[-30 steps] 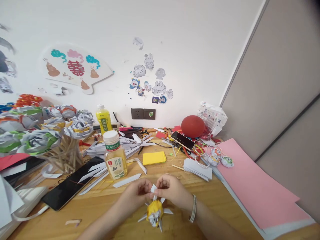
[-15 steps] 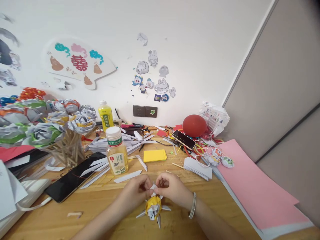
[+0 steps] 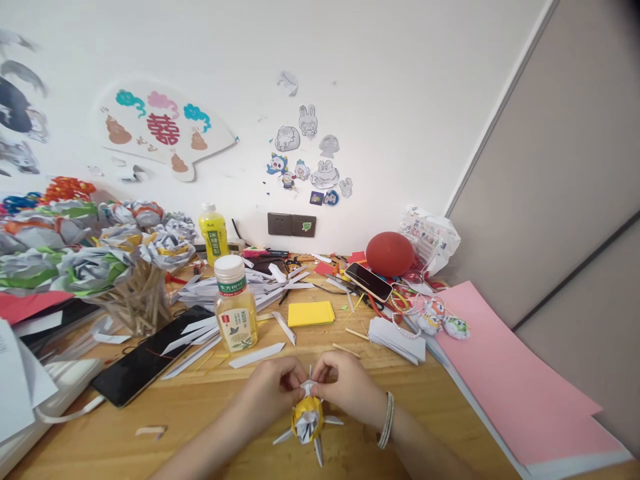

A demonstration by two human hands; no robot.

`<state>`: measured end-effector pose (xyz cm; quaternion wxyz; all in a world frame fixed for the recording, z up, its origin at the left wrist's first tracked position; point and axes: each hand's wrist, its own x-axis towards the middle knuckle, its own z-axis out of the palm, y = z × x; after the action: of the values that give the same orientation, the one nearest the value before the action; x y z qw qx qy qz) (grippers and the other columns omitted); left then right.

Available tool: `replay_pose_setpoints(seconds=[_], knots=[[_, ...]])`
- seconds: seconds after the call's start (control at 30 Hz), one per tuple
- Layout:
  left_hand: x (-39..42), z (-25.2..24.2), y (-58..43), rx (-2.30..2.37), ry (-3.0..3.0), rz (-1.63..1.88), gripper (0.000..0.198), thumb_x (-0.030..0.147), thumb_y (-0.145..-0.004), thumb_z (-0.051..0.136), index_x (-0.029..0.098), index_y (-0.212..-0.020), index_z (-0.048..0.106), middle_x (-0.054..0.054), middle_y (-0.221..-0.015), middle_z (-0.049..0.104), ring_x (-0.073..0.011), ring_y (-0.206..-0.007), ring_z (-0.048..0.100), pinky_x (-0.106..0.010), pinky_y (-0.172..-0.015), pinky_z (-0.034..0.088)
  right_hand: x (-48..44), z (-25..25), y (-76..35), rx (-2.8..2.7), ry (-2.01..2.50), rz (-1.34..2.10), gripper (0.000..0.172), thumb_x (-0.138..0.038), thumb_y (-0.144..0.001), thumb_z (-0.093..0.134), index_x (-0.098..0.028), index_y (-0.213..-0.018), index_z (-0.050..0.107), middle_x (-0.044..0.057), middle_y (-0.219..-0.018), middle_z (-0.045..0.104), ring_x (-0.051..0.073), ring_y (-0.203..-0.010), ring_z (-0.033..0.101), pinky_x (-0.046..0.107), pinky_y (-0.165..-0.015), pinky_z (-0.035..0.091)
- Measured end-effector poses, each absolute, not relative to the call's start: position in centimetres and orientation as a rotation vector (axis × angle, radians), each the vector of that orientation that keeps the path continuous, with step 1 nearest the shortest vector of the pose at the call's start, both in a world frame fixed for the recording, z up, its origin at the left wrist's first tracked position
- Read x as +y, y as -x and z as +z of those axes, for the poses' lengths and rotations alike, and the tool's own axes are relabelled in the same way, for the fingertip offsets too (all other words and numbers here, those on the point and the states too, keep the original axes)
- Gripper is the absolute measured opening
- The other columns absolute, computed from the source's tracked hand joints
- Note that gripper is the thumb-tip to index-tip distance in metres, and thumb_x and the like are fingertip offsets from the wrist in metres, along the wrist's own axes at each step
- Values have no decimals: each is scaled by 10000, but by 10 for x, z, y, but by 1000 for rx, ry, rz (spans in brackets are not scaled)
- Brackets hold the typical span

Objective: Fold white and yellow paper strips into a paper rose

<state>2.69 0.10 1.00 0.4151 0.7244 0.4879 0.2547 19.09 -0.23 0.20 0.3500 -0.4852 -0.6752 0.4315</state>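
Note:
A white and yellow folded paper flower [image 3: 307, 420] is held just above the wooden table [image 3: 210, 433], near its front. Pointed white paper strips stick out from its sides and bottom. My left hand [image 3: 280, 383] pinches a white paper petal at the flower's far end. From the other side, my right hand [image 3: 340, 383] pinches the same petal, thumbs close together. The fingertips partly cover that petal. A silvery bracelet [image 3: 387, 420] circles my right wrist.
Beyond my hands stand a tea bottle [image 3: 236, 313] and a yellow stack of paper [image 3: 311, 313]. White paper slips [image 3: 397, 339], a phone [image 3: 369, 281] and pink sheets [image 3: 505, 380] lie to the right. Paper flowers [image 3: 95, 270] and a black tablet-like device [image 3: 145, 367] are at left.
Both hands stay pinched at the flower's far petal, with only slight finger movement. A thin white strip tip now shows between the hands. The whole view has shifted slightly.

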Motion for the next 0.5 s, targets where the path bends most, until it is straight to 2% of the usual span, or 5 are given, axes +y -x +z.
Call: replay_pose_setpoints(seconds=[0.13,0.27,0.37,0.5], knots=[[4,16,-23,1158,-1813,654,95,250,-653,586,156,-645,594,9,-598,575,-150,-588,546,-247,-562,416,-5,9,-190,-1773,1243,1039,95,-84,-620,680,-154,-589,624,-19,-598,615,117,-580,553,206,-548,423],[11,23,-13,895,-1480,600,346,442,-701,590,168,-913,572,5,-711,612,-163,-643,592,-282,-633,466,-3,8,-191,-1764,1146,1053,79,-91,-655,655,-162,-683,674,5,-682,666,147,-664,609,236,-641,462],[11,21,-13,891,-1381,492,408,540,-704,588,147,-813,596,-10,-706,618,-149,-643,579,-250,-601,455,-3,4,-190,-1741,1137,1003,51,-120,-654,669,-162,-677,686,19,-702,681,162,-677,628,249,-654,475],[10,9,-18,985,-1323,524,461,607,-656,605,157,-716,529,28,-606,559,-113,-559,525,-195,-488,397,-5,6,-189,-1790,1068,880,40,-186,-704,666,-174,-691,701,30,-727,700,168,-695,637,261,-674,475]])
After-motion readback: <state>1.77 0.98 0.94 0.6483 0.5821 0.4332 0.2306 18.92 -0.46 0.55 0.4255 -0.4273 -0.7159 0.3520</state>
